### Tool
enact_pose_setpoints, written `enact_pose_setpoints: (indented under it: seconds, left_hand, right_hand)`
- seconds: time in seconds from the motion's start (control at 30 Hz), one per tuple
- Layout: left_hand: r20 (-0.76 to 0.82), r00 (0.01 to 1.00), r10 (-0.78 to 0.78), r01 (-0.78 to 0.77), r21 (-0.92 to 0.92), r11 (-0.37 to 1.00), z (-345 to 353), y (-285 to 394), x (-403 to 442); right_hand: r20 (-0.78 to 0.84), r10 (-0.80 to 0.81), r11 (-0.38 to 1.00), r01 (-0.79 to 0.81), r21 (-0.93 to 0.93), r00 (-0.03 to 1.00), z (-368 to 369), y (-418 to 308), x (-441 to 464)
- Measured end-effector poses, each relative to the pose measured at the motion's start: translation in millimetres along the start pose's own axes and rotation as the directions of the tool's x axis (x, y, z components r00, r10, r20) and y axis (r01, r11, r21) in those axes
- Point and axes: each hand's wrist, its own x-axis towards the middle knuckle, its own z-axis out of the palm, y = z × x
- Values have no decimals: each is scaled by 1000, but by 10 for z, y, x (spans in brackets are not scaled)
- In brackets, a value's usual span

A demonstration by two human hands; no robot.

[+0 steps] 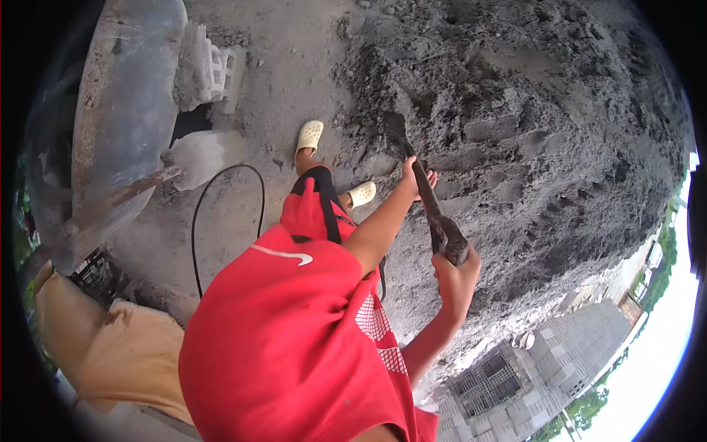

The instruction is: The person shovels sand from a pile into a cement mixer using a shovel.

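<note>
A dark, short-handled shovel [428, 195] slants across the middle of the view. Its blade [395, 125] rests against the loose grey sand at the pile's edge. My left hand [417, 179] is wrapped round the shaft just behind the blade. My right hand [458, 276] grips the wider handle end, nearer to me. Below my arms, the red clothing I wear [294, 339] covers much of the view. One pale clog [310, 135] stands on the ground beside the sand, and the other clog [361, 194] is nearer the shovel.
The grey sand pile [545, 140] spreads over the right. At the left are a worn metal tub [129, 96], broken concrete blocks [199, 70] and a black hose [195, 228]. Tan sacks [136, 353] lie lower left. A block wall [545, 368] stands at lower right.
</note>
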Motion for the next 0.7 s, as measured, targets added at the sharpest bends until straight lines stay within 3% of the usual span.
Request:
enact_pose_setpoints:
  seconds: [0.07,0.1,0.17,0.2,0.23,0.37,0.4,0.43,0.53,0.57,0.6,0.63,0.7]
  left_hand:
    - [-37,997,-72,72,-8,997,-371,193,47]
    - [-120,990,-76,86,85,993,-507,281,-23]
    - [-174,956,-235,261,148,954,-798,480,-64]
    - [-284,954,-95,155,196,968,-910,457,-53]
    - [-291,952,-95,158,204,966,-1016,495,-129]
    - [-403,912,-76,173,209,963,-1256,570,-219]
    - [-394,900,-185,254,131,958,-1322,614,-224]
    - [-386,892,-236,318,165,933,-1329,684,-242]
    - [-270,960,-79,127,167,978,-1228,741,-220]
    - [-73,997,18,5,300,954,-1218,759,-186]
    - [128,985,114,-154,379,912,-1212,772,-154]
    - [279,947,161,-255,345,904,-1021,788,-248]
    - [231,970,-72,42,130,991,-651,925,-141]
  right_hand:
    - [-53,188,939,-164,303,981,280,-83,-10]
    - [-75,272,892,-223,393,959,437,-88,-44]
    - [-113,394,832,-301,466,912,640,-138,-121]
    - [-121,445,793,-328,513,887,717,-107,-168]
    - [-99,512,769,-404,495,853,736,-107,-195]
    - [-96,562,702,-413,580,821,807,-79,-195]
    - [-92,570,706,-429,564,816,755,-77,-244]
    - [-84,565,727,-447,521,821,734,-86,-270]
    - [-60,469,817,-407,409,881,824,-235,-170]
    - [-11,418,813,-368,451,908,842,-204,-170]
    - [28,312,889,-302,346,950,800,-277,-154]
    - [69,256,909,-265,321,964,781,-277,-150]
    - [105,95,933,-125,336,990,745,-438,-164]
